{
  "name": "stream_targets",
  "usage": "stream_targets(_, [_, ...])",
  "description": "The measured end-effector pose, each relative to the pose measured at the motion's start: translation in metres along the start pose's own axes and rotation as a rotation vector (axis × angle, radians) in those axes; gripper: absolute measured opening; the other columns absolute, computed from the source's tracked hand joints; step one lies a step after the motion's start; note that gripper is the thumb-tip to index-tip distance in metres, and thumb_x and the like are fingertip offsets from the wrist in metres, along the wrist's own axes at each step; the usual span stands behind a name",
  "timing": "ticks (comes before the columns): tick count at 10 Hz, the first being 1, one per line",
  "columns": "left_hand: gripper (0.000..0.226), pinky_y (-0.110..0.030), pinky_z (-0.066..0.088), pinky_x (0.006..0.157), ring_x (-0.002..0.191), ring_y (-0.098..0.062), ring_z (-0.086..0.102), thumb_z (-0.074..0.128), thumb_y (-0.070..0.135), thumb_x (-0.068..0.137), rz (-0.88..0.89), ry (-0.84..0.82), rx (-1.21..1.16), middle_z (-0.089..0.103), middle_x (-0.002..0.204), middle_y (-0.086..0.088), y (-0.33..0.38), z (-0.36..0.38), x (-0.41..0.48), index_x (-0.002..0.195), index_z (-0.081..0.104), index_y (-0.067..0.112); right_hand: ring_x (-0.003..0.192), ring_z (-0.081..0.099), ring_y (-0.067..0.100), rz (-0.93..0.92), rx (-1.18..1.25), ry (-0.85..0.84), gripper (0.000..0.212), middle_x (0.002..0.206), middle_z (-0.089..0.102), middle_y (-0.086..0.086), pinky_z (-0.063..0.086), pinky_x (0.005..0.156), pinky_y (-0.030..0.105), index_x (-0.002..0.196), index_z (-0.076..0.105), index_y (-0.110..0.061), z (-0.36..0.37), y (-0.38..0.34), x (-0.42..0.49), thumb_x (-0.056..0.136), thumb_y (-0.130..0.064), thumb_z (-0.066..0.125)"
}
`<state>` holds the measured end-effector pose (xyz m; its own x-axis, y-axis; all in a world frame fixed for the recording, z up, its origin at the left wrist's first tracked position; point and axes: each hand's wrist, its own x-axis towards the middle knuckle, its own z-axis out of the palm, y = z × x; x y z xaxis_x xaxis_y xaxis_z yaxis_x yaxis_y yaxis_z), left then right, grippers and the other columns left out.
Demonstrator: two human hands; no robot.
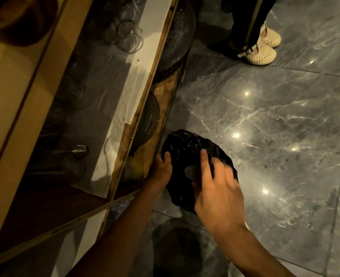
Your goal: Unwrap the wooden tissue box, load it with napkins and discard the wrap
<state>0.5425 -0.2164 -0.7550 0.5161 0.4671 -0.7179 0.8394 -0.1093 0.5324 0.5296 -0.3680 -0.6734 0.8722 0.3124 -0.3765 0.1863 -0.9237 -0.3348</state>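
Observation:
A black plastic bin bag (187, 148) sits on the grey marble floor, low in the middle of the view, its mouth stretched wide. My left hand (162, 170) grips the bag's left rim. My right hand (217, 188) hovers over the bag's right side with fingers spread and blurred; I cannot tell whether it holds anything. A pale crumpled patch (192, 172) shows inside the bag between my hands. The wooden tissue box and the napkins are not in view.
A wooden shelf unit (149, 86) runs along the left, holding clear glasses (129, 37) on a white liner and dark glass plates (177, 37) below. Another person's legs and cream shoes (261, 48) stand at the top right. Ceiling lights reflect on the floor (275, 120).

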Motion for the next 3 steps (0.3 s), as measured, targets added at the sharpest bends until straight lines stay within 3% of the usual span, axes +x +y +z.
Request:
stream_targets(1, [0.055, -0.050, 0.030, 0.116, 0.140, -0.032, 0.036, 0.036, 0.040, 0.102, -0.067, -0.014, -0.141, 0.034, 0.155, -0.013, -0.003, -0.003, 0.001, 0.151, 0.026, 0.017, 0.150, 0.012, 0.034, -0.077, -0.047, -0.056, 0.103, 0.163, 0.016, 0.009, 0.029, 0.115, 0.049, 0.156, 0.003, -0.019, 0.009, 0.003, -0.005, 0.080, -0.048, 0.067])
stream_targets(2, [0.062, -0.053, 0.029, 0.116, 0.141, -0.033, 0.033, 0.046, 0.045, 0.096, -0.112, 0.020, -0.230, 0.031, 0.156, -0.010, -0.004, -0.007, 0.002, 0.151, 0.023, 0.025, 0.149, -0.019, 0.029, -0.102, -0.022, -0.112, 0.106, 0.164, -0.016, 0.003, 0.006, 0.122, 0.050, 0.151, -0.022, -0.023, 0.015, 0.010, -0.004, 0.086, -0.058, 0.054])
stream_targets(3, [0.062, -0.053, 0.024, 0.118, 0.144, -0.033, 0.027, 0.046, 0.040, 0.098, -0.052, 0.091, -0.142, 0.026, 0.159, -0.010, -0.003, -0.015, -0.007, 0.152, 0.021, 0.024, 0.149, -0.019, 0.028, -0.109, 0.043, -0.008, 0.099, 0.164, -0.016, 0.003, 0.001, 0.121, 0.050, 0.153, -0.016, -0.026, 0.003, 0.012, -0.010, 0.087, -0.062, 0.048])
